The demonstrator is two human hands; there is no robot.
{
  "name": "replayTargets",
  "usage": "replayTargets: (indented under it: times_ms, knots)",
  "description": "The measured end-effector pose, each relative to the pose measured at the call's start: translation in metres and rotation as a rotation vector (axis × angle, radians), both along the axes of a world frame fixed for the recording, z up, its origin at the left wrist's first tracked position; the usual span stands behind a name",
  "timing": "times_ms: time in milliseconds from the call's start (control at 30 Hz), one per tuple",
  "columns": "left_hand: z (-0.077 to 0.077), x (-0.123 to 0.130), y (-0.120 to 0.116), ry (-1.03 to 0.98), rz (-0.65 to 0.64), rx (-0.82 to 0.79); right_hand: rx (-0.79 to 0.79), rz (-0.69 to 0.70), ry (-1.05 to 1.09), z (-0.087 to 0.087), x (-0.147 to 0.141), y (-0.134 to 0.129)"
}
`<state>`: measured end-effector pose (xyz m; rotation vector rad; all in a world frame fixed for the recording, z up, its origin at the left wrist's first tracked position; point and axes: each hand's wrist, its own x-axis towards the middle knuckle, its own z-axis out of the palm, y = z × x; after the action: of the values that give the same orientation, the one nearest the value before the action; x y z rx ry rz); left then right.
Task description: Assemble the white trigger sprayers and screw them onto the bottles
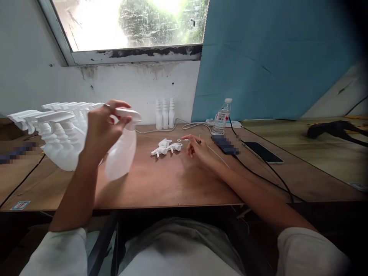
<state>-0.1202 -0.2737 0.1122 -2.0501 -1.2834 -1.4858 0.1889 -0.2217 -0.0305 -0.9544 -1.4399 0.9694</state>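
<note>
My left hand [107, 122] is closed round the top of a white spray bottle [122, 153], which leans a little at the left of the wooden table. Behind that arm stand several white spray bottles [61, 142] in rows. My right hand [197, 147] rests at the table's middle, its index finger stretched out by small white rings [179, 140]. Its other fingers are curled, and nothing can be made out in them. Just left of it lie white spray heads [165, 147].
Three slim white bottles [165, 114] stand against the wall. A clear water bottle [222, 118], a dark device [225, 144] with cables and a phone [263, 152] are to the right. The wooden table [161, 188] has its front edge close to my body.
</note>
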Motion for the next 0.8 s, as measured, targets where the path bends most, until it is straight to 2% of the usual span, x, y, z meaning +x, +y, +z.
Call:
replayTargets:
  times_ms: [67,167,267,367,467,567,667,733,800]
  knots:
    - [-0.004,0.029,0.001,0.065,-0.155,0.053,0.100,0.044,-0.052,0.005,-0.006,-0.005]
    - [-0.019,0.071,-0.001,0.221,-0.351,0.121,0.251,0.082,-0.042,0.015,-0.015,-0.013]
    - [-0.041,0.105,-0.005,0.374,-0.516,0.180,0.373,0.005,0.021,0.023,-0.020,-0.021]
    - [-0.061,0.124,-0.005,0.402,-0.633,0.186,0.426,-0.092,0.048,0.026,-0.018,-0.026]
    - [-0.074,0.125,0.006,0.371,-0.636,0.108,0.330,-0.118,0.160,0.025,-0.012,-0.021]
    - [-0.086,0.113,0.028,0.351,-0.496,-0.079,0.184,-0.170,0.366,0.026,-0.002,-0.009]
    - [-0.098,0.095,0.052,0.265,-0.370,-0.440,0.103,-0.195,0.495,0.029,0.010,0.002]
    - [-0.102,0.084,0.064,0.183,-0.449,-0.691,0.047,-0.168,0.500,0.030,0.017,0.006]
    - [-0.103,0.075,0.072,0.093,-0.626,-0.901,0.007,-0.134,0.470,0.030,0.021,0.008]
